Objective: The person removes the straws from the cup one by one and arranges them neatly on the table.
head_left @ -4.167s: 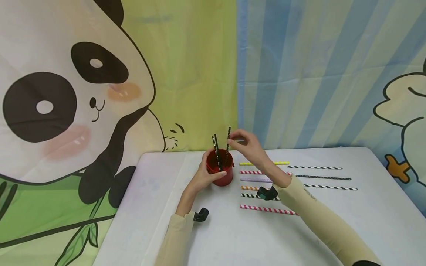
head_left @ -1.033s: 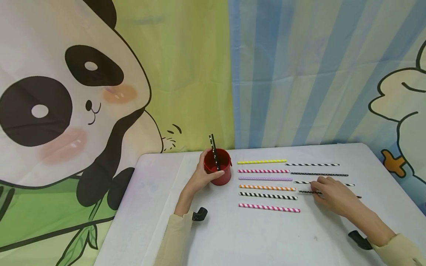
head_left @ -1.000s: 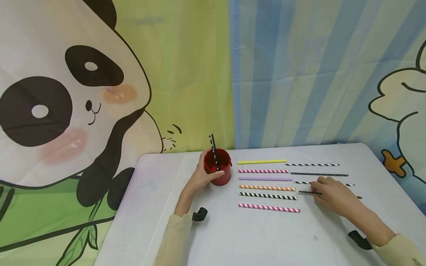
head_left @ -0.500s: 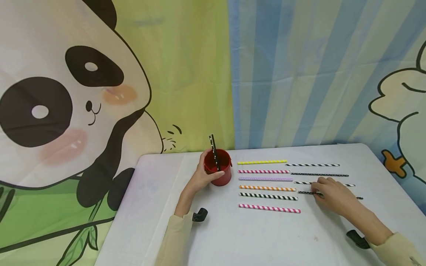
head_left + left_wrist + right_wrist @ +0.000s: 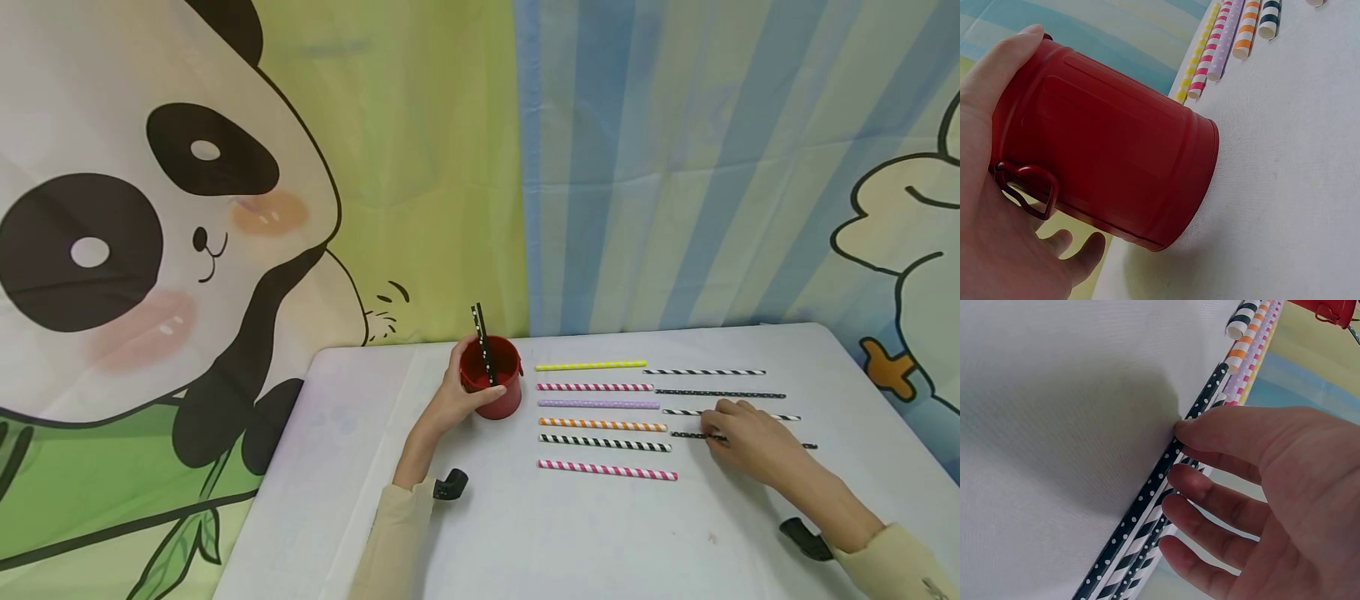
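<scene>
My left hand [image 5: 448, 402] holds a small red metal bucket [image 5: 504, 404], fingers round the far side and thumb at the rim. Two black straws [image 5: 482, 340], at least one white-dotted, lean inside it. In the left wrist view the bucket [image 5: 1110, 144] shows a heart-shaped side loop [image 5: 1050, 187]. My right hand [image 5: 753, 437] is at the right of the table, pinching a black straw with white dots [image 5: 1147, 490] between thumb and index finger. That straw lies on the tabletop, partly hidden by the hand in the head view. The other fingers hang loosely bent.
Left of my right hand lies a column of paper straws: yellow [image 5: 590, 365], pink-striped [image 5: 595, 387], lilac [image 5: 598, 404], orange-striped [image 5: 602, 424], black-striped [image 5: 604, 442] and another pink-striped [image 5: 607, 470]. Beyond that hand lie black-striped [image 5: 705, 372] and dotted [image 5: 720, 393] straws. A curtain [image 5: 615, 167] hangs behind.
About four seconds ago my right hand held a dotted straw at the bucket; now it is at the table's right, with a dotted straw lying there. Over the last second both hands barely move.
</scene>
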Motion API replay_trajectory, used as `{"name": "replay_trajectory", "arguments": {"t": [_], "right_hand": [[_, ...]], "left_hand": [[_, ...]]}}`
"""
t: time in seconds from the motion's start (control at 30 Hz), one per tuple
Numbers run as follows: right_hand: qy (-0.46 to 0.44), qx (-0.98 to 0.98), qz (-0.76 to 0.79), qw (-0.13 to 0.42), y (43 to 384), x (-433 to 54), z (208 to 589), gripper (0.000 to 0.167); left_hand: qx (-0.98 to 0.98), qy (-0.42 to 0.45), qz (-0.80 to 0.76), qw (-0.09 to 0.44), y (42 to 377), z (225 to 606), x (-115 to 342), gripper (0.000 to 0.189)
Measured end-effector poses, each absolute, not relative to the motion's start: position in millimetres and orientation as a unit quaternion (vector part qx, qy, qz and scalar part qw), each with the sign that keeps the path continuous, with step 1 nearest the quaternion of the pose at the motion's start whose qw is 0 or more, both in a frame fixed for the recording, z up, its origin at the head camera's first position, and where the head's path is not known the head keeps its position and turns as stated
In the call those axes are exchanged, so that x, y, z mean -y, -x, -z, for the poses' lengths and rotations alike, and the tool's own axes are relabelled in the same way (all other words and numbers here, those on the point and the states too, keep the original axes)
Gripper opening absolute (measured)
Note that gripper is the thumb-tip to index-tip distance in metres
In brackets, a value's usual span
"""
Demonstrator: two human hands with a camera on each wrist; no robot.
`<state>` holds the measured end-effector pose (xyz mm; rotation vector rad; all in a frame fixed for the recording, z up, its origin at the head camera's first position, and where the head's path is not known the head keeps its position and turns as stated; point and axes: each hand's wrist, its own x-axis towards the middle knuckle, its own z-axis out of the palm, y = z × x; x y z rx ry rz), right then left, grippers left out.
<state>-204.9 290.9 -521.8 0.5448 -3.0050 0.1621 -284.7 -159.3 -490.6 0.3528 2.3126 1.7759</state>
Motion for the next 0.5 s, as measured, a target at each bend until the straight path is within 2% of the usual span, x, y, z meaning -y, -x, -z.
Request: {"name": "replay_trajectory", "arguments": {"t": [0.5], "right_hand": [[-0.2,0.975,-0.078,0.057,209.9,-285.5,507.1,0.017]], "left_hand": [[-0.779,-0.121,-0.607,0.104,285.4,492.8,159.0,0.097]]}}
